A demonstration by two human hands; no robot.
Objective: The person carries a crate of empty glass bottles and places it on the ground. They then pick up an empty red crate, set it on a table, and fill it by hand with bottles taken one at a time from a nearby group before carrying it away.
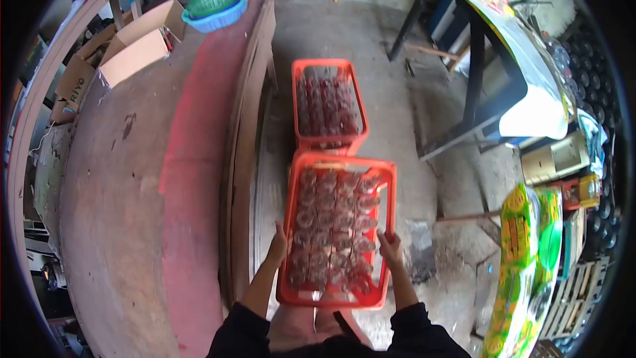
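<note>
I hold an orange plastic crate [387, 189] full of several empty glass bottles, lifted in front of me. My left hand [277, 246] grips its left wall and my right hand [391, 249] grips its right wall. Just beyond it a second orange crate [326, 65] of bottles rests on the concrete floor.
A long wooden table [132, 179] runs along my left, with open cardboard boxes [136, 50] and stacked green and blue baskets [215, 6] at its far end. A black-legged table [474, 86] stands to the right. Green and yellow packaging [527, 258] sits at lower right.
</note>
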